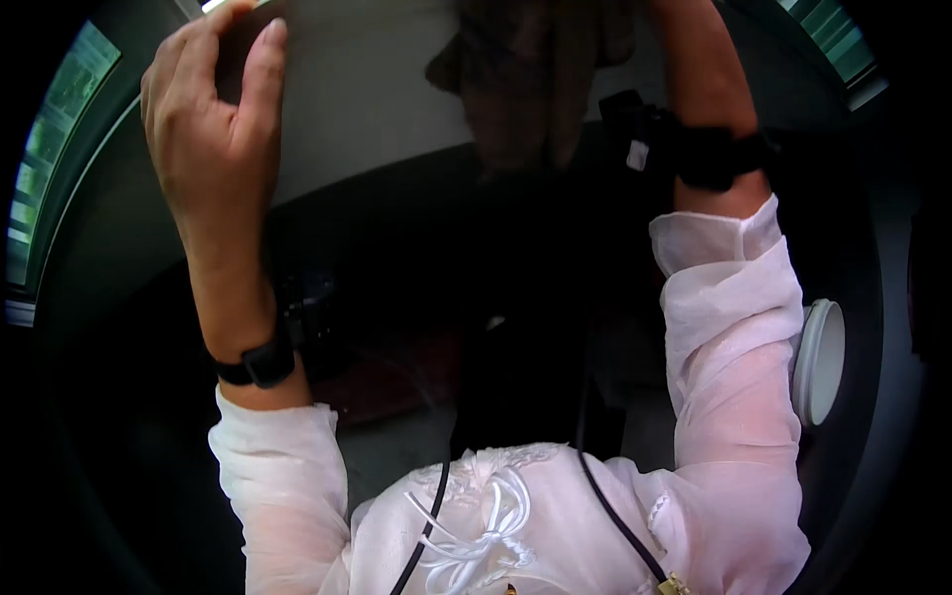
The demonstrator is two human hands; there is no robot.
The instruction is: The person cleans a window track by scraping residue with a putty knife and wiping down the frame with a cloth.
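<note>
My left hand (220,109) is raised at the upper left, with its thumb apart from the curved fingers. A gap shows between thumb and fingers, and the fingertips reach the top edge of the view, by a pale edge. The hand is over a smooth grey surface (367,119) whose lower border curves. Of my right arm only the forearm (706,69) shows at the upper right; the hand is cut off by the top edge. A blurred brown shape (526,89) lies between the two arms, its kind unclear.
Black straps with small devices circle my left wrist (260,365) and right forearm (719,154). A white round rim (821,362) stands by my right elbow. Black cords (620,511) hang over my white blouse (476,496). Windows (59,139) show at the upper corners.
</note>
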